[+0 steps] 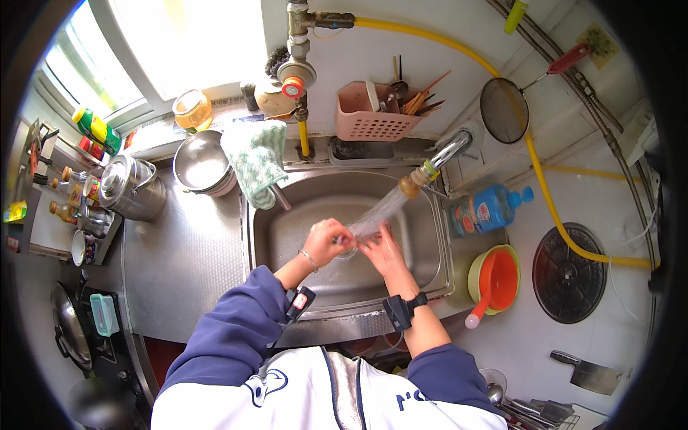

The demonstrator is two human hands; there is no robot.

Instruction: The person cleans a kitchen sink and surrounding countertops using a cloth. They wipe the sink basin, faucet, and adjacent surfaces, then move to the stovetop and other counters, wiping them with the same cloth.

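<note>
My left hand [323,244] is closed around a small object, too hidden to identify, over the steel sink [278,252]. Just right of it, my right hand [380,252] has its fingers apart and reaching toward the left hand, in a spray of water [380,213]. The spray falls from the faucet [419,179] at the sink's back right. A green-and-white cloth [254,154] hangs at the sink's back left.
Steel bowls [201,165] and a lidded pot [129,193] stand on the left counter [179,265]. A blue bottle [484,211] and an orange dipper in a basin [494,283] are at the right. A pink utensil holder [365,122] is behind. A cleaver [595,376] is at lower right.
</note>
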